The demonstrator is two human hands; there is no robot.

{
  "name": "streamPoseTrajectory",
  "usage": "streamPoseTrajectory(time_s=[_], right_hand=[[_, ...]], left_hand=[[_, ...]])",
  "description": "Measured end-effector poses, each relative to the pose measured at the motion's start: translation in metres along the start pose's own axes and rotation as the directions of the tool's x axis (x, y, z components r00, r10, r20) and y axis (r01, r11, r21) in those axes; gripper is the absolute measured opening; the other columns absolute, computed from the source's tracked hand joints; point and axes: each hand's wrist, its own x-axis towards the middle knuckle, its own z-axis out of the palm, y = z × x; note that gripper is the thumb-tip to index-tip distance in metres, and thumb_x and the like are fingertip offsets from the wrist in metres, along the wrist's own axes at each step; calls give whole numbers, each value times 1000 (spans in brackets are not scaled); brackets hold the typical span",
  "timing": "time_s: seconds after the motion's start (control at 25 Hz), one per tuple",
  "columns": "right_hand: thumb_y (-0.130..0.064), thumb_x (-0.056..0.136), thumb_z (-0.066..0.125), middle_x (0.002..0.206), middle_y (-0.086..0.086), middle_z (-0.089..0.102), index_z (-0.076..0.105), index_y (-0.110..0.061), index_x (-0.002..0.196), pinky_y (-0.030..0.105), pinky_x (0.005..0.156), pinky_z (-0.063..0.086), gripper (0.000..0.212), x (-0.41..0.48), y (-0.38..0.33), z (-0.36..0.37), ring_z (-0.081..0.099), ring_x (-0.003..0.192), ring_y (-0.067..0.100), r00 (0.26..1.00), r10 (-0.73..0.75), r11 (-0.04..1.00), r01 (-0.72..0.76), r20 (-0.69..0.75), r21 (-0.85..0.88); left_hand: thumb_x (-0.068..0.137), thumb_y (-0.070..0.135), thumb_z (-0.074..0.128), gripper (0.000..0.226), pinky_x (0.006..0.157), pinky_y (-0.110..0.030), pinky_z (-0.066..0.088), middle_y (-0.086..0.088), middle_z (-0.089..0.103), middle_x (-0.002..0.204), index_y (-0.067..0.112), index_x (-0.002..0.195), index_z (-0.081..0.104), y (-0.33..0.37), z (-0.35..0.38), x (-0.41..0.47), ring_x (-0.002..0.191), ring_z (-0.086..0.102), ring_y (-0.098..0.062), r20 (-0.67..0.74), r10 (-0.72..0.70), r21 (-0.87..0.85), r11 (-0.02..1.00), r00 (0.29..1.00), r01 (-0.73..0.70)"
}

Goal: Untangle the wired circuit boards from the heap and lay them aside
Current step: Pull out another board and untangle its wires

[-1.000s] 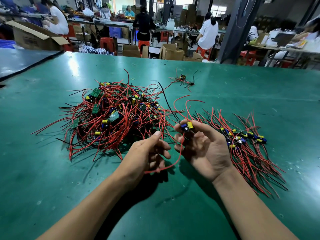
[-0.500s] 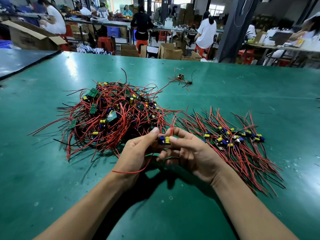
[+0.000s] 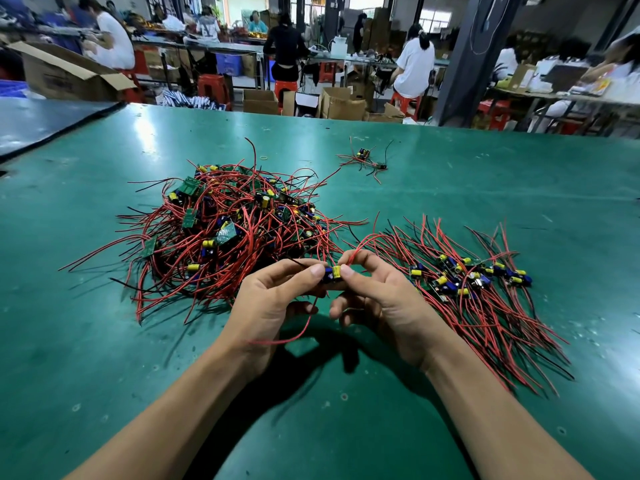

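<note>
You're holding one small circuit board [image 3: 333, 274] up between both hands, near the middle of the green table [image 3: 104, 358]. Your left hand [image 3: 273, 303] is pinching its left end between thumb and forefinger. Your right hand [image 3: 384, 303] is pinching its right end, thumb tip against the yellow part. Most of the board is hiding behind your thumbs; only a blue and a yellow component are showing. Your other fingers are curling underneath, and I can't tell what they're touching.

A red wire [image 3: 292, 337] is drooping from the board in a loop under your left hand. Another is arching up over your right fingers, and its far end is getting lost among the other leads.

The heap [image 3: 235, 233] is lying just beyond your left hand, a knot of red and black leads with green boards poking out, too tangled to count. To the right, the laid-aside boards [image 3: 450, 285] are lying in a row with their leads fanning toward you, partly hidden behind your right wrist. Farther off, a stray board [image 3: 365, 157] is sitting apart. The workers [image 3: 414, 67] at the far benches are coming through blurred.
</note>
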Motion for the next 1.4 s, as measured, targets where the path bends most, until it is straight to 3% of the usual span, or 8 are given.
streamPoseTrajectory(time_s=[0.16,0.28,0.4,0.52,0.64,0.88,1.16,1.4], right_hand=[[-30,83,68,84,8,72,52,-19,100,20,45,41,25,2,-1,-2,56,48,14,998,-32,999,30,-58,-32],[-33,85,65,67,4,65,55,-22,93,15,39,29,17,3,-3,-3,38,44,11,995,-32,999,28,-91,-46],[-33,83,67,54,0,54,65,-26,80,12,37,24,8,2,-4,-1,33,39,5,997,3,1000,-5,-72,-26],[-34,83,70,56,-2,51,68,-28,76,11,38,25,10,-2,0,2,37,40,1,999,40,998,-40,-6,-52],[-36,82,72,56,-3,47,67,-29,78,13,39,22,9,-3,1,4,33,40,2,1000,28,997,-29,-11,-69],[-34,80,72,54,-10,48,62,-24,82,17,41,19,15,0,2,2,31,43,2,995,-38,991,26,-95,-133],[-41,73,75,56,-6,51,74,-22,74,16,40,26,18,7,2,-2,35,42,5,953,-184,972,140,-241,-188],[-46,83,63,60,1,54,73,-20,69,23,43,30,31,8,1,-2,39,43,10,978,-117,975,80,-173,-205]], left_hand=[[72,9,72,18,63,-26,51,-15,75,94,14,88,78,-3,-3,4,81,67,-17,54,5,-4,1000,999,-4],[69,1,55,33,63,-27,54,-18,72,94,9,90,78,-3,-5,6,78,68,-21,215,-100,-122,984,972,128],[73,8,50,28,59,-31,55,-16,66,80,7,80,76,-2,-6,7,62,65,-24,276,-220,-212,936,935,283],[85,33,61,27,53,-31,55,-23,56,85,7,86,68,-5,-3,9,54,62,-26,235,-317,-98,933,919,347],[79,43,73,47,53,-28,54,-24,56,93,3,102,63,-11,-1,7,55,60,-21,275,-281,24,958,920,286],[70,36,77,17,52,-26,44,-1,59,69,24,80,71,-9,1,3,50,52,-13,288,-227,62,974,930,219],[75,28,69,17,55,-27,47,-9,58,72,12,78,65,-8,10,-4,63,56,-19,210,-123,106,989,970,103],[78,29,68,20,68,-35,48,-17,71,77,11,85,67,-11,10,-7,66,66,-29,216,-91,148,987,972,59]])
